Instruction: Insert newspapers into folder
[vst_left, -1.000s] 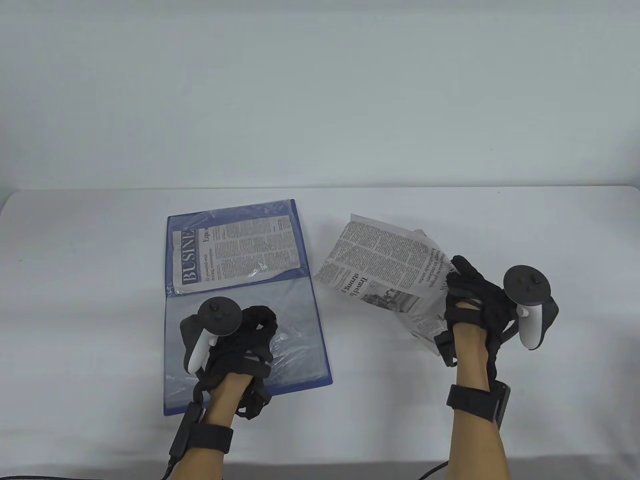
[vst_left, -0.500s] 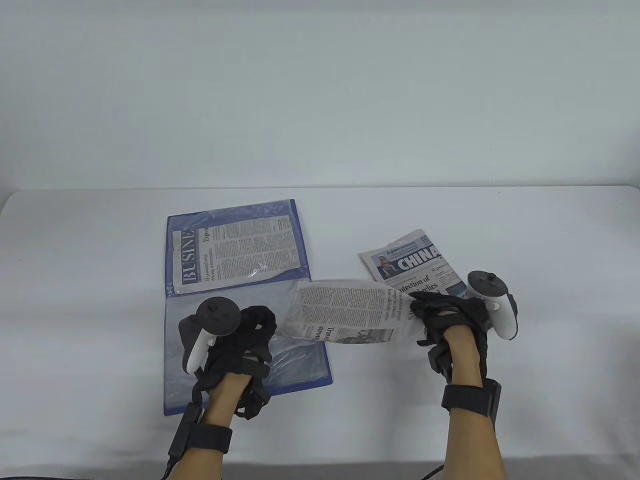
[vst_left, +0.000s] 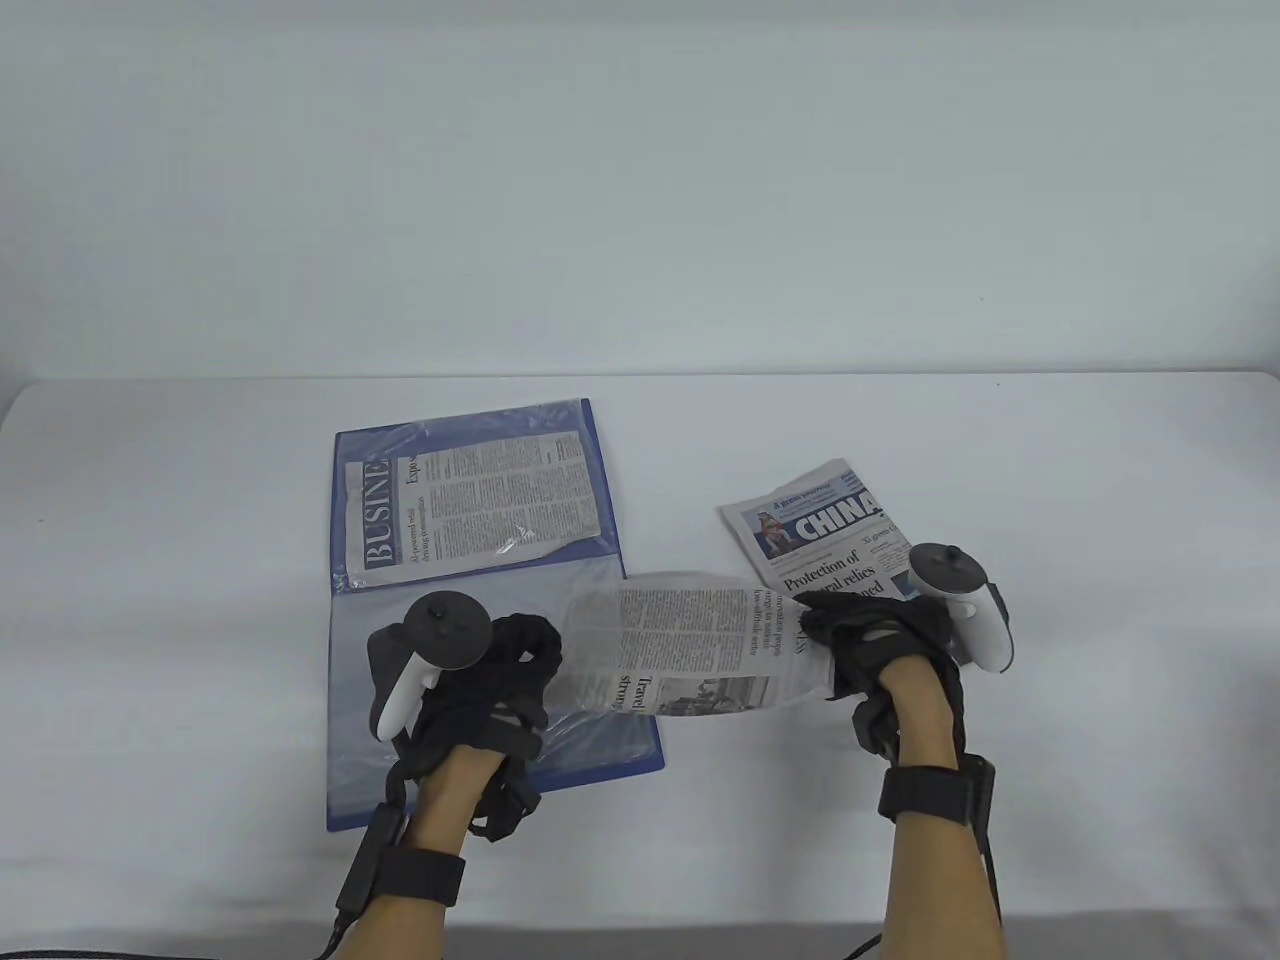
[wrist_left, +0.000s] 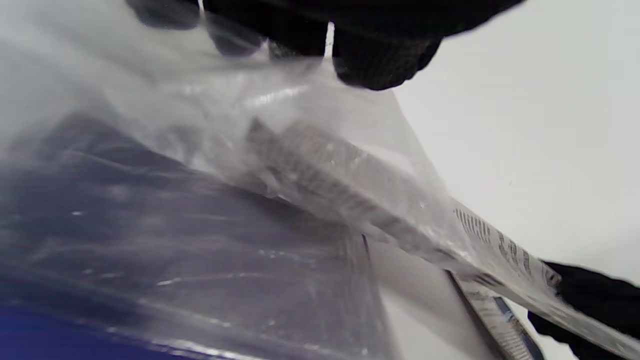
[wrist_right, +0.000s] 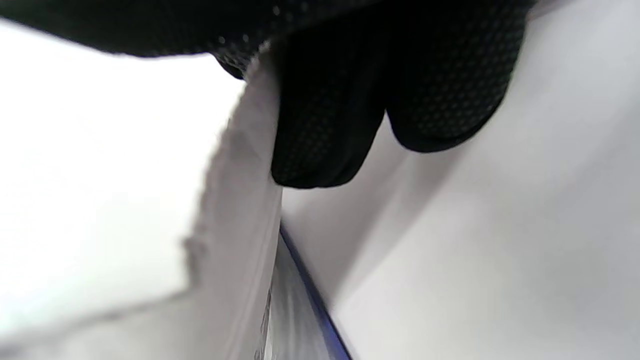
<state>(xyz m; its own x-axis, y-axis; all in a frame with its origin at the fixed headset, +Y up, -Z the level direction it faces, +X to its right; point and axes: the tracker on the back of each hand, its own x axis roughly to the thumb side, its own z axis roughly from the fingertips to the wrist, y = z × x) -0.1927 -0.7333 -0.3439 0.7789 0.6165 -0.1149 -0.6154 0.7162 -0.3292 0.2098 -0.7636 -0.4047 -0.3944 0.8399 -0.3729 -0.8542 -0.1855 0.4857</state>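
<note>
**Newspaper sheet meets open folder sleeve**

Table view: an open blue folder (vst_left: 600, 480) lies on the white table (vst_left: 1100, 600), one newspaper (vst_left: 470, 500) already in its far sleeve. The right hand (vst_left: 880, 635) grips a second sheet (vst_left: 690, 650) by its edge, its far end inside the near sleeve (vst_left: 590, 730), whose plastic the left hand (vst_left: 490, 690) pinches up. A third paper (vst_left: 820, 525) lies beside.

Left wrist view: fingertips (wrist_left: 385, 65) clamp clear plastic over the sheet.

Right wrist view: fingers (wrist_right: 325, 130) clamp the paper's edge.

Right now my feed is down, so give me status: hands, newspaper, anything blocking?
Left hand holds sleeve open. Right hand grips newspaper, leading edge entering sleeve. Nothing blocking.
</note>
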